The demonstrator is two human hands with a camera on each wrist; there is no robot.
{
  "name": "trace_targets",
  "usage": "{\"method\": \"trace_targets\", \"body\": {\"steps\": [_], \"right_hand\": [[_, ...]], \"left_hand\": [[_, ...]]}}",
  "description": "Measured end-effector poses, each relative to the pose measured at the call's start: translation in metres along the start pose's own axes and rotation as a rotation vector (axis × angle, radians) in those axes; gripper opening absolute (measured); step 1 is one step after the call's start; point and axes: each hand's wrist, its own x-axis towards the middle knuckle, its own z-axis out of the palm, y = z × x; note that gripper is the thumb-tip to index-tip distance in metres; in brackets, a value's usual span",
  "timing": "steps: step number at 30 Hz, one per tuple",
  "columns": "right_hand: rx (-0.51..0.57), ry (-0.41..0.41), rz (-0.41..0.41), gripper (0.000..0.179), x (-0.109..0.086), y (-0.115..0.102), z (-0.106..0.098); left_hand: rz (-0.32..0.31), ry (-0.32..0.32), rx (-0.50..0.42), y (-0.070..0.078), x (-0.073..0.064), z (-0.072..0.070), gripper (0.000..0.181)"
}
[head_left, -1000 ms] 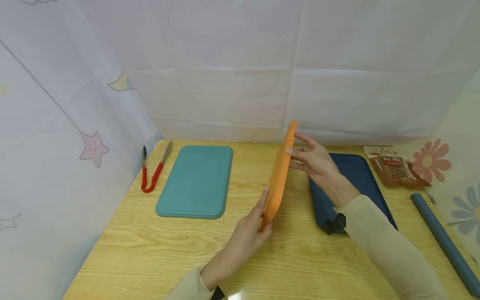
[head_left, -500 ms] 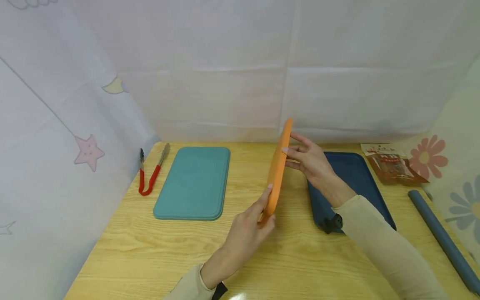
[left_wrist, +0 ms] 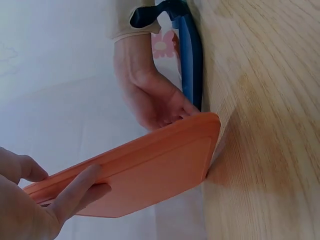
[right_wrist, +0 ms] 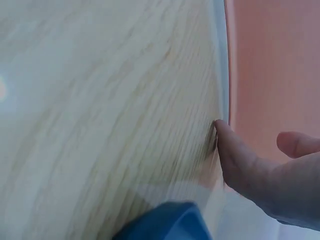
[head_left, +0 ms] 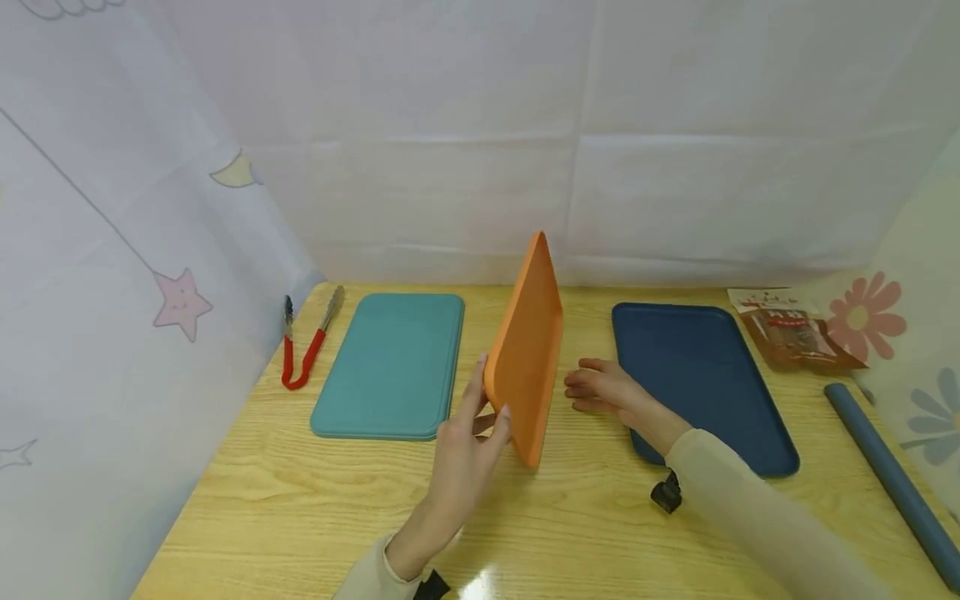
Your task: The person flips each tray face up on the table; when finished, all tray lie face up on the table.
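An orange tray (head_left: 525,358) stands steeply tilted over the middle of the table, its hollow face turned to the right. My left hand (head_left: 459,454) grips its near upper edge, thumb on the inner face and fingers round the outside. In the left wrist view, the underside of the orange tray (left_wrist: 150,175) shows, with one corner close to the tabletop. My right hand (head_left: 618,396) hovers low beside the tray's inner face, fingers loosely bent and holding nothing. The right wrist view has the right hand (right_wrist: 265,175) near the wood, with the orange tray behind it.
To the left lies a teal tray (head_left: 390,367), bottom up, with red-handled tongs (head_left: 303,358) beyond it. A navy tray (head_left: 705,383) lies under the right forearm. At far right are a brown food packet (head_left: 795,333) and a dark grey roll (head_left: 892,483).
My right hand has let go of the orange tray's far end and dropped toward the table. The tray has tipped leftward, showing its inner face, and my left hand still holds it.
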Motion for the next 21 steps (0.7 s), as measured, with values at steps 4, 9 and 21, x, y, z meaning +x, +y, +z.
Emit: {"method": "trace_targets", "body": {"steps": [4, 9, 21], "right_hand": [[0.024, -0.013, -0.018, 0.066, 0.0, 0.004, 0.005], [-0.021, 0.018, -0.028, 0.067, 0.001, 0.007, 0.003], [-0.287, 0.067, 0.005, 0.058, -0.004, 0.001, -0.027]], "left_hand": [[-0.139, 0.026, -0.15, -0.003, 0.002, -0.007, 0.071], [-0.287, 0.032, -0.328, -0.003, 0.004, -0.014, 0.077], [-0.421, 0.004, -0.54, -0.026, 0.028, -0.032, 0.047]]}}
